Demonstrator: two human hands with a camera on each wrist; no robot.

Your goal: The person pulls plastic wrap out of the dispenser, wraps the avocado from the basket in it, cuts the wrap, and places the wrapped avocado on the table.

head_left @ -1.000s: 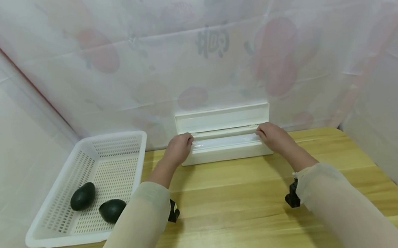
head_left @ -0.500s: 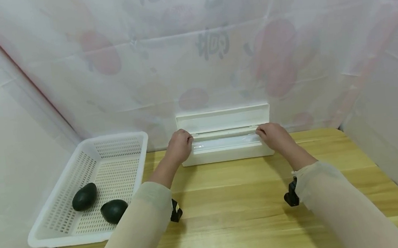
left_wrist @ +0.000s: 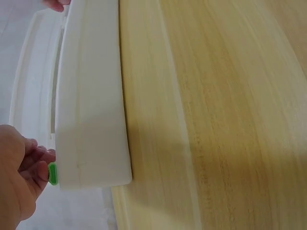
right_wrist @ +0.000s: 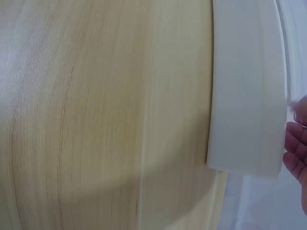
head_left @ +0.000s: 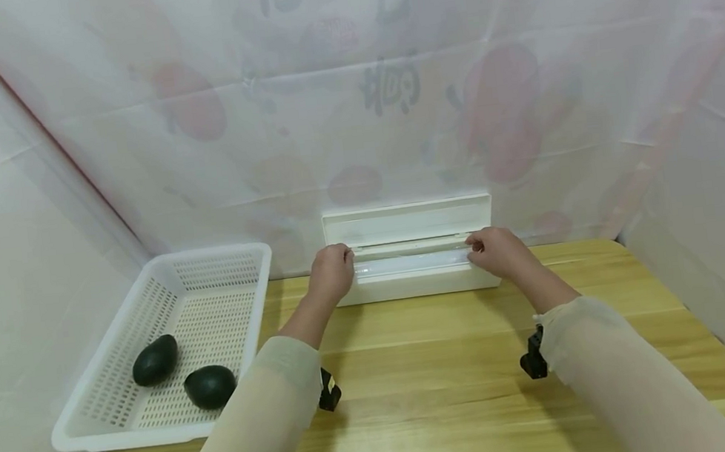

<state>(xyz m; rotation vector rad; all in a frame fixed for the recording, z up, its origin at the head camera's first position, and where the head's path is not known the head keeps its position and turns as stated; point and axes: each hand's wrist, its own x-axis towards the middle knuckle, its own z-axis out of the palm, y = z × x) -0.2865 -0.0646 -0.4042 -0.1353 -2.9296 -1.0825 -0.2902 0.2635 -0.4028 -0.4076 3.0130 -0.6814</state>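
Observation:
At the back of the table stands a long white cling film box (head_left: 418, 285) with its lid (head_left: 408, 222) raised against the backdrop. Inside lies a shiny roll of cling film (head_left: 410, 263). My left hand (head_left: 330, 273) is at the box's left end with fingers curled, pinching the film's edge. In the left wrist view, its thumb lies against a small green piece (left_wrist: 53, 173) at the box end. My right hand (head_left: 498, 251) has its thumb and forefinger together at the film's right side. The right wrist view shows its curled fingers (right_wrist: 296, 139) beside the box wall.
A white perforated basket (head_left: 262, 289) stands at the left, with two dark green avocados (head_left: 155, 360) in it. My left forearm passes over its near right corner. White printed sheeting (head_left: 349, 108) encloses the wooden table (head_left: 431, 412) at the back and sides.
Both hands stay at the ends of the box and shift only slightly. The right fingers loosen a little and sit lower. The view tilts slightly.

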